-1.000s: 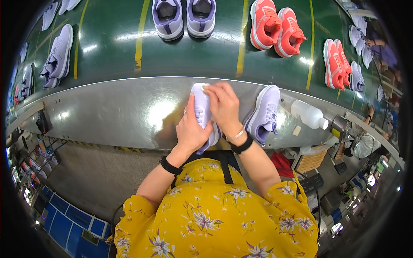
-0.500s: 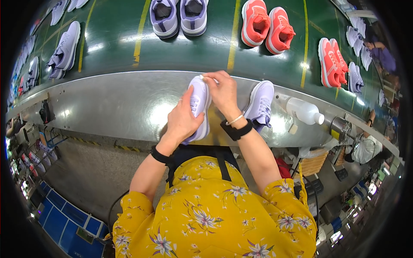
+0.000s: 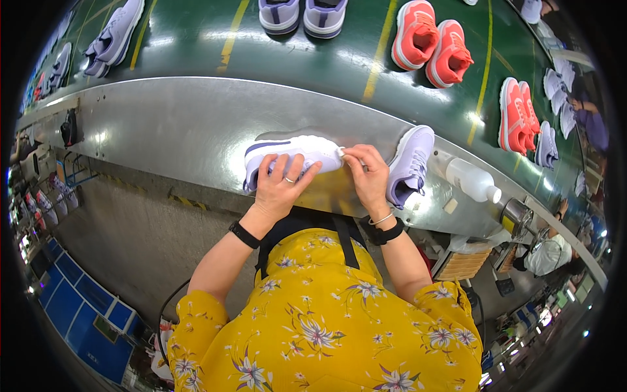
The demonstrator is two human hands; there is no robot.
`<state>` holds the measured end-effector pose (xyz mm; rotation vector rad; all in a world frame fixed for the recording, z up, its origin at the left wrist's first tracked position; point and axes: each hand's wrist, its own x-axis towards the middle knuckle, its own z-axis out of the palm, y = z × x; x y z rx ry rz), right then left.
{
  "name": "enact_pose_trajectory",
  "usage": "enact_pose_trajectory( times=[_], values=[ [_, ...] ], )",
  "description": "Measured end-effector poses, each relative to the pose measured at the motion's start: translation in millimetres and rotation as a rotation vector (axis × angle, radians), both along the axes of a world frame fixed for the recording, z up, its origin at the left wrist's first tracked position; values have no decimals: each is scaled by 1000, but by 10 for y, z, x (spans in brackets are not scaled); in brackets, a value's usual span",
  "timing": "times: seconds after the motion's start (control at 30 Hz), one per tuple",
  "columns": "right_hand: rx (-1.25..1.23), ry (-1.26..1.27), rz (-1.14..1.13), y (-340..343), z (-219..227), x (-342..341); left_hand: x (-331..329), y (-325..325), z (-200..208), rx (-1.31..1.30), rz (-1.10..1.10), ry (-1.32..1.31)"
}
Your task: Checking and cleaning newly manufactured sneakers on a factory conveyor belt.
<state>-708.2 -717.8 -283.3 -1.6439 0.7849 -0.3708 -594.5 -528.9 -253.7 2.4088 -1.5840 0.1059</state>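
Note:
A lavender sneaker is tipped onto its side on the metal ledge, white sole away from me and toe to the right. My left hand is closed over its near side, fingers spread across the upper. With thumb and fingertips, my right hand pinches a small white piece against the toe end; its exact kind is too small to tell. Just right of that hand stands a second lavender sneaker, upright, toe away from me.
On the ledge to the right lie a white plastic bottle, a small pale block and a metal canister. Beyond the ledge, a green conveyor belt carries lavender shoes and coral sneakers. Another person is at far right.
The held sneaker has turned from toe pointing away to lying sideways with its toe to the right. My right hand moved nearer and right. Shoes on the belt have shifted in view.

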Motion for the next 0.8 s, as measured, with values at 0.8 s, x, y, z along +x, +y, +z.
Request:
enact_pose_trajectory(
  times=[0.8],
  values=[
    [-533,-159,509,56,315,496,-162,129,-285,-165,-43,-244]
  ],
)
